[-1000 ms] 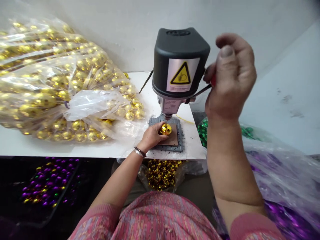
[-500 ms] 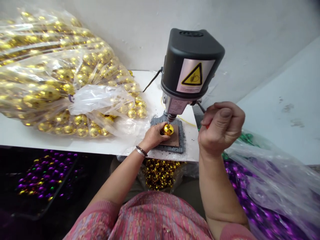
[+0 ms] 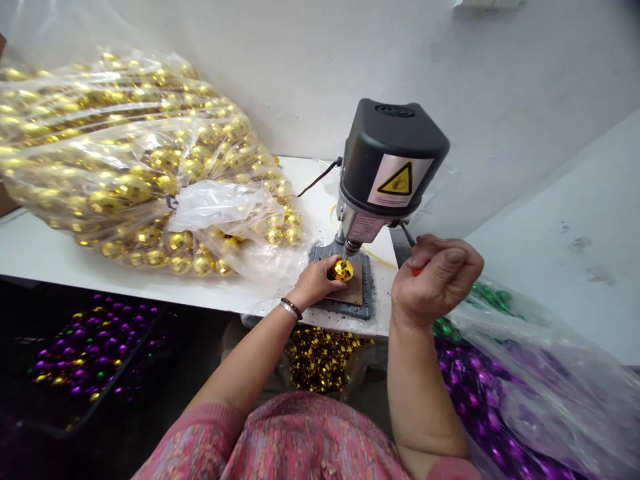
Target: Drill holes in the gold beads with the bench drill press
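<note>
A shiny gold ball [image 3: 344, 270] rests on a brown board [image 3: 353, 291] over the grey base of a bench drill press [image 3: 395, 160]. The thumb and fingers of my left hand [image 3: 318, 283] are closed around the ball's left side. Right above it is the drill's chuck and bit [image 3: 351, 249], the bit's tip at the top of the ball. My right hand [image 3: 436, 277] is wrapped around the drill's feed lever [image 3: 407, 233]; a bit of its red grip shows between the fingers, the rest is hidden.
A big clear plastic bag of gold balls [image 3: 150, 167] covers the table's left side. Gold pieces [image 3: 325, 360] lie below the table's front edge. Bagged purple and green balls [image 3: 485, 387] sit at right; a dark crate of purple balls [image 3: 95, 353] at lower left.
The view has shifted, so the table and drill sit lower in the picture. Both hands keep their grips on the ball and the lever.
</note>
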Available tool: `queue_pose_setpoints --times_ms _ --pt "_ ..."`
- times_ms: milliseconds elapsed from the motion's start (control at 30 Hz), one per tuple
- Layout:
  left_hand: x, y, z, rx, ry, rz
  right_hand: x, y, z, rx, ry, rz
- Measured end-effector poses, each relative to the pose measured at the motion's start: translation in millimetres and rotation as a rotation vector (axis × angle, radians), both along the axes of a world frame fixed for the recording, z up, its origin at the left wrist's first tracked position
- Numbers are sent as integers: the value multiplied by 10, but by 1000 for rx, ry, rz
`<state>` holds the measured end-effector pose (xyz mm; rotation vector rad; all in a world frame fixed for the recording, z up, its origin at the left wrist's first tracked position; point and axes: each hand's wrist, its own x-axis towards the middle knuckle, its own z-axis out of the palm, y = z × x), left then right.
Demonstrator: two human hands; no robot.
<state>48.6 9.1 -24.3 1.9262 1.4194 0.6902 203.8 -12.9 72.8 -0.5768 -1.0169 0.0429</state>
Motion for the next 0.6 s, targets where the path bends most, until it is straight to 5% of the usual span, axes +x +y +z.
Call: queue_pose_setpoints --times_ms 367,600 --pt "12 -18 13 15 -16 7 -36 31 -96 43 16 5" --pt "13 -56 -2 16 -59 23 57 170 527 -120 43 -15"
